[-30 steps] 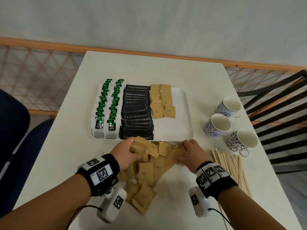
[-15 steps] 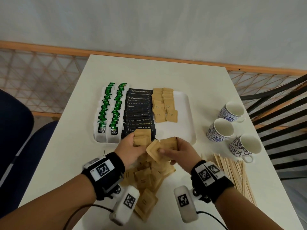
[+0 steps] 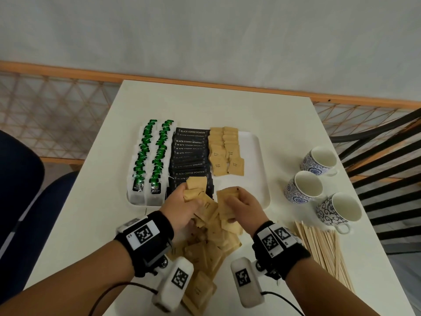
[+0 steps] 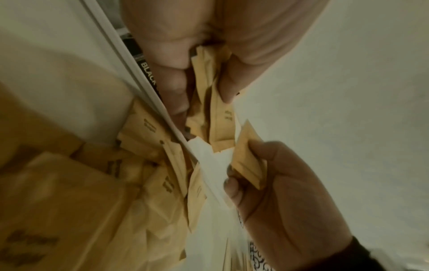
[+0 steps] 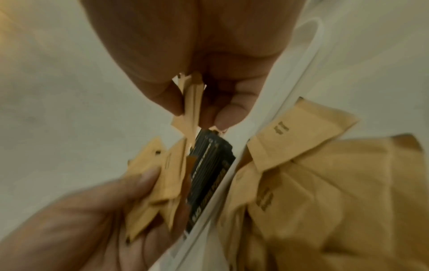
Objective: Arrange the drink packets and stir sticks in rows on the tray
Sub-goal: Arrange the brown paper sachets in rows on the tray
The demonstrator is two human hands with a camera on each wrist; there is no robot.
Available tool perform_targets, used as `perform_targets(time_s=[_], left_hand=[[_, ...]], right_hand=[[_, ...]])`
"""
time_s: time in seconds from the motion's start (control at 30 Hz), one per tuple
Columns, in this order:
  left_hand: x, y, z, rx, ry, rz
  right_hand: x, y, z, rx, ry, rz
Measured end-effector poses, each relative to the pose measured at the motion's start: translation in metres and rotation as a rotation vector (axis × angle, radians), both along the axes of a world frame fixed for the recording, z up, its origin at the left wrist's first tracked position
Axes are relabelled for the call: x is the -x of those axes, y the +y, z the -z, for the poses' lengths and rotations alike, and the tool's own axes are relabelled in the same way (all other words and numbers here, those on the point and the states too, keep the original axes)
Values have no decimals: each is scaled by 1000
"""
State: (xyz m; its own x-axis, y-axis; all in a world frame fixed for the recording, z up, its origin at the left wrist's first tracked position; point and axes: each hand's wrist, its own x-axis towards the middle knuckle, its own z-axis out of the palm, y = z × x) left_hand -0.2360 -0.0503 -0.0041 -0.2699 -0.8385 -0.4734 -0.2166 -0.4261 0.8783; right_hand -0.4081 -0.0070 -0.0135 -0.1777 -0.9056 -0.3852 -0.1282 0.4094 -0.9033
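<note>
A white tray (image 3: pixel 255 156) holds two rows of green tea bags (image 3: pixel 150 156), a row of black coffee sticks (image 3: pixel 190 153) and two short rows of brown sugar packets (image 3: pixel 225 153). A loose pile of brown sugar packets (image 3: pixel 211 247) lies on the table in front of the tray. Above the tray's near edge my left hand (image 3: pixel 182 201) grips a small stack of brown packets (image 4: pixel 209 102). Beside it my right hand (image 3: pixel 241 201) pinches a few brown packets (image 5: pixel 190 102). Wooden stir sticks (image 3: pixel 323 249) lie in a bundle at the right.
Three blue-patterned cups (image 3: pixel 304 187) stand right of the tray. The table's right edge runs close to a black slatted chair (image 3: pixel 387 156). A dark blue seat (image 3: pixel 20 190) is at the left. A railing (image 3: pixel 205 85) lines the far edge.
Both hands have lifted from the loose pile with brown packets in them and moved up over the tray's near edge, close together.
</note>
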Motion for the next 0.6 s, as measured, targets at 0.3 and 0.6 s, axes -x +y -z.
perform_targets(time_s=[0.3, 0.6], left_hand=[[-1, -26, 1, -147, 103, 63], [21, -45, 8, -213, 220, 104]], right_hand=[[27, -25, -5, -37, -402, 323], [25, -38, 0, -73, -223, 172]])
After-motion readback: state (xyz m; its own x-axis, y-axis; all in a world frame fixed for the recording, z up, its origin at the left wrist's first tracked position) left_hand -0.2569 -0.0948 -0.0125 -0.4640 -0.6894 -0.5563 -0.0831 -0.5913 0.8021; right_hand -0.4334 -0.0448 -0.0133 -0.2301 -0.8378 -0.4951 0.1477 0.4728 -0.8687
